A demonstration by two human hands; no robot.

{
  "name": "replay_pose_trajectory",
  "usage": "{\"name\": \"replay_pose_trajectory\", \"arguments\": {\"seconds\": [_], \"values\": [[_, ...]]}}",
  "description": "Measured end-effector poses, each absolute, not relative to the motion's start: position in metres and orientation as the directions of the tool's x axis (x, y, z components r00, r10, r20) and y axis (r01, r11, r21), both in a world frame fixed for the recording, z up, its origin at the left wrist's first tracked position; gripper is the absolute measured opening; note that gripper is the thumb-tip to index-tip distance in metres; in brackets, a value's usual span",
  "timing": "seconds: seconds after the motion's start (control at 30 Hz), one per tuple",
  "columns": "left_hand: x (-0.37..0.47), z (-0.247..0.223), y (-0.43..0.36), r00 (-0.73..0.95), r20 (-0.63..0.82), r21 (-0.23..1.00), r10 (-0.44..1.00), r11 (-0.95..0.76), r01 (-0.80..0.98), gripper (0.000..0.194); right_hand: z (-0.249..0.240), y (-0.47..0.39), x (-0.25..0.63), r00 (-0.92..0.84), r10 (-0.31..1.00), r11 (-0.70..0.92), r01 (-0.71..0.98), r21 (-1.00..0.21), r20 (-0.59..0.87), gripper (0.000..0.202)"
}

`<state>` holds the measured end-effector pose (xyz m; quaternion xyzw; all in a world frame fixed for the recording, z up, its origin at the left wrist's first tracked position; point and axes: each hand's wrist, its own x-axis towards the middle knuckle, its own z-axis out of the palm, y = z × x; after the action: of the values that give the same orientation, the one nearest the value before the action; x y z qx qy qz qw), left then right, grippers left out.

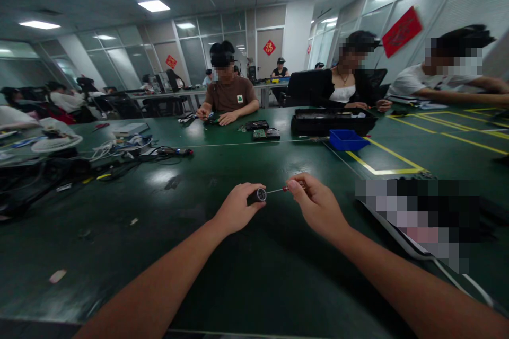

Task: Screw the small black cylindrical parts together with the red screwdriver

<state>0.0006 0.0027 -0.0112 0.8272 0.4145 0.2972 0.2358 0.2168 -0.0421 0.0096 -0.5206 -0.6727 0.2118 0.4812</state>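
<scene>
My left hand point(237, 206) is closed around a dark cylindrical part point(260, 194) with a pale ring at its end, which faces right. Its exact kind is too small to tell. In my right hand point(314, 198) is a screwdriver point(285, 188), its thin metal shaft pointing left with a red collar by the fingers. The shaft's tip reaches the ringed end of the cylinder; whether it touches is unclear. Both hands are above the green tabletop point(238, 286).
Cables point(119, 161) and a white round item point(56, 140) lie at left. A blue bin point(347, 140) stands by a black tray point(334, 122). Circuit boards point(266, 134) lie ahead. A blurred-out device point(421, 228) with a cable is at right. Co-workers sit across the table.
</scene>
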Motion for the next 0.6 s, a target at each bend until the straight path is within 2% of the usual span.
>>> {"name": "replay_pose_trajectory", "arguments": {"seconds": [0.1,0.33,0.43,0.5,0.6], "values": [[0.003,-0.007,0.001,0.493,0.300,0.631,0.817,-0.557,0.540,0.033,0.009,-0.042,0.215,0.047,0.903,0.356,0.474,-0.805,0.427,0.027],[0.001,-0.007,0.001,0.495,0.305,0.604,0.814,-0.567,0.560,0.036,0.006,-0.035,0.212,0.142,0.917,0.339,0.210,-0.917,0.372,0.029],[0.000,-0.008,0.001,0.526,0.331,0.599,0.783,-0.605,0.524,0.037,0.003,-0.027,0.215,0.214,0.947,0.250,-0.031,-0.968,0.237,0.030],[0.000,-0.009,0.001,0.524,0.347,0.598,0.778,-0.613,0.515,0.035,0.001,-0.021,0.217,0.163,0.982,0.132,-0.206,-0.969,0.099,0.029],[0.001,-0.010,0.001,0.507,0.341,0.607,0.791,-0.598,0.524,0.035,0.001,-0.019,0.219,0.199,0.974,0.153,-0.202,-0.967,0.113,0.028]]}}
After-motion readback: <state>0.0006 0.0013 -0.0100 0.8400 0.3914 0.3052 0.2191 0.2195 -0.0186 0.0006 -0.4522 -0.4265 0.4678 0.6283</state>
